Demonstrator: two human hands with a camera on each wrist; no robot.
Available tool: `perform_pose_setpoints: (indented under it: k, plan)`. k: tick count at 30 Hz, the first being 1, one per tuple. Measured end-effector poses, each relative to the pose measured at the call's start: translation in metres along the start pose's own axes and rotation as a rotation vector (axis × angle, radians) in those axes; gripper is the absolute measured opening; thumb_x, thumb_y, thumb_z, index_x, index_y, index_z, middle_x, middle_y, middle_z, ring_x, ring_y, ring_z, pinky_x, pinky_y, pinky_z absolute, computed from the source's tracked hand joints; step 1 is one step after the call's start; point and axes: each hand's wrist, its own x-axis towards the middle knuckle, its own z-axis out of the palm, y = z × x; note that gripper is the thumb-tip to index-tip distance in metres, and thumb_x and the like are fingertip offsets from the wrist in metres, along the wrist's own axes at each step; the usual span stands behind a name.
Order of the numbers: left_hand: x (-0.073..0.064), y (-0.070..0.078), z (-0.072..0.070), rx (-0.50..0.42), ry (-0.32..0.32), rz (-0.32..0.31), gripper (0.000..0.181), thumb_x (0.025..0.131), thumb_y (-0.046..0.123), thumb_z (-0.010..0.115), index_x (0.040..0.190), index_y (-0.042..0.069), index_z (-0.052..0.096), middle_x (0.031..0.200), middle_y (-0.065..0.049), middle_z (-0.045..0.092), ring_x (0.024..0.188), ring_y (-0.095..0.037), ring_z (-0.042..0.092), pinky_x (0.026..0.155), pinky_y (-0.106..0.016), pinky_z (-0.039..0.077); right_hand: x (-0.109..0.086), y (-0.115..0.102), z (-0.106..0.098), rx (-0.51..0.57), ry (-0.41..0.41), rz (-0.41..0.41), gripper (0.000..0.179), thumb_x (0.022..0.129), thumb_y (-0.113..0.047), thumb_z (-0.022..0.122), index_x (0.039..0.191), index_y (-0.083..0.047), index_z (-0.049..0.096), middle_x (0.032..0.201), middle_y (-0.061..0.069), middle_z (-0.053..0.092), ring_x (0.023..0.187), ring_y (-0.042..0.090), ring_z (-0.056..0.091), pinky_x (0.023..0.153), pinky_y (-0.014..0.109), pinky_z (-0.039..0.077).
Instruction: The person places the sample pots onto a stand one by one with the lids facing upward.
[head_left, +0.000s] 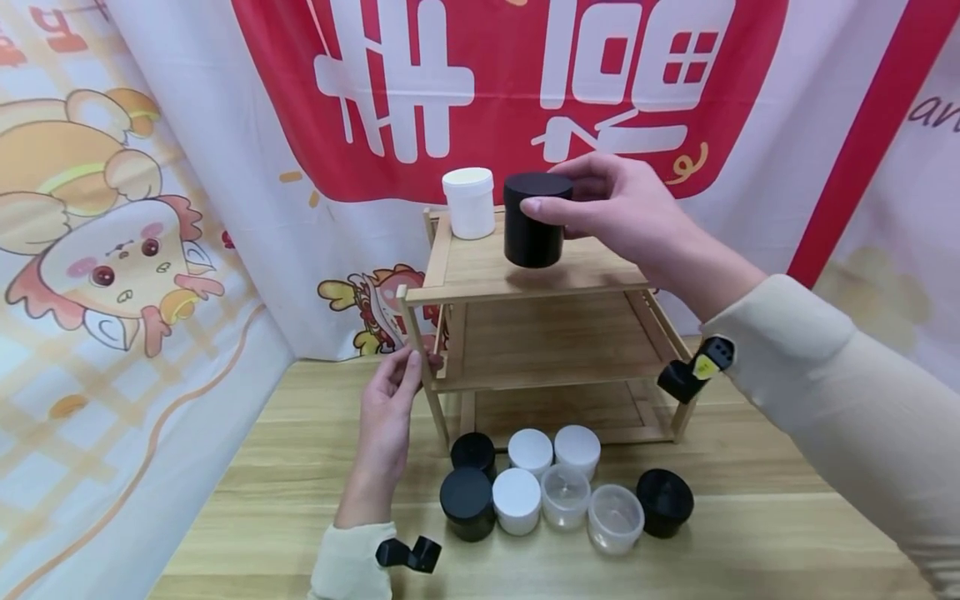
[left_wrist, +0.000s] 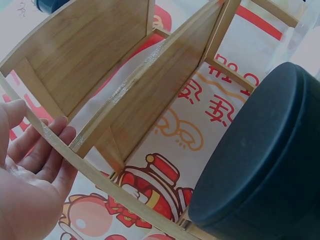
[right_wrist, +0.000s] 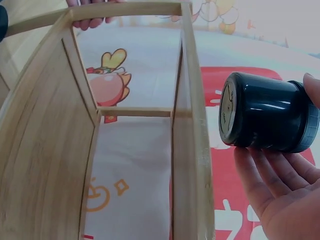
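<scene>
A black lidded jar [head_left: 533, 225] is gripped by my right hand [head_left: 622, 204], thumb in front and fingers behind. It hangs just above the top board of a wooden three-tier rack [head_left: 540, 337], to the right of a white jar [head_left: 470, 204] standing there. The right wrist view shows the held jar [right_wrist: 265, 112] with its base facing the camera. My left hand [head_left: 390, 404] holds the rack's front left post; in the left wrist view its fingers [left_wrist: 47, 150] wrap behind that post.
In front of the rack stand several jars: black ones [head_left: 468, 504], white ones [head_left: 517, 500] and two clear ones [head_left: 616, 518]. Another black jar [head_left: 664, 502] is at their right end. A printed curtain [head_left: 360, 225] hangs behind the rack. All this rests on a wooden table [head_left: 262, 500].
</scene>
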Motion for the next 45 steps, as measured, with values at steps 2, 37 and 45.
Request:
perform_pose_setpoints:
  k: [2, 37, 45]
  plan:
    - [0.000, 0.001, -0.001, 0.002, -0.001, -0.001, 0.041, 0.112, 0.036, 0.058, 0.145, 0.012, 0.060, 0.125, 0.003, 0.068, 0.126, -0.016, 0.059, 0.114, -0.028, 0.048, 0.005, -0.001, 0.004, -0.012, -0.013, 0.003, 0.069, 0.092, -0.051, 0.083, 0.150, -0.022, 0.059, 0.141, 0.008, 0.068, 0.127, 0.028, 0.063, 0.114, 0.052, 0.051]
    - [0.001, -0.001, -0.001, 0.004, -0.012, 0.004, 0.038, 0.112, 0.035, 0.058, 0.144, 0.013, 0.062, 0.136, -0.005, 0.068, 0.130, -0.016, 0.061, 0.115, -0.028, 0.049, 0.039, 0.004, 0.055, -0.076, -0.042, 0.023, 0.073, 0.092, -0.039, 0.086, 0.153, -0.016, 0.052, 0.146, 0.008, 0.065, 0.133, 0.025, 0.063, 0.121, 0.046, 0.046]
    - [0.001, 0.001, -0.001, 0.009, -0.006, 0.013, 0.038, 0.113, 0.034, 0.057, 0.143, 0.012, 0.062, 0.140, -0.006, 0.065, 0.131, -0.015, 0.059, 0.114, -0.025, 0.050, 0.046, 0.004, 0.060, -0.070, -0.061, 0.024, 0.071, 0.093, -0.037, 0.085, 0.153, -0.018, 0.053, 0.146, 0.006, 0.065, 0.133, 0.023, 0.061, 0.120, 0.047, 0.046]
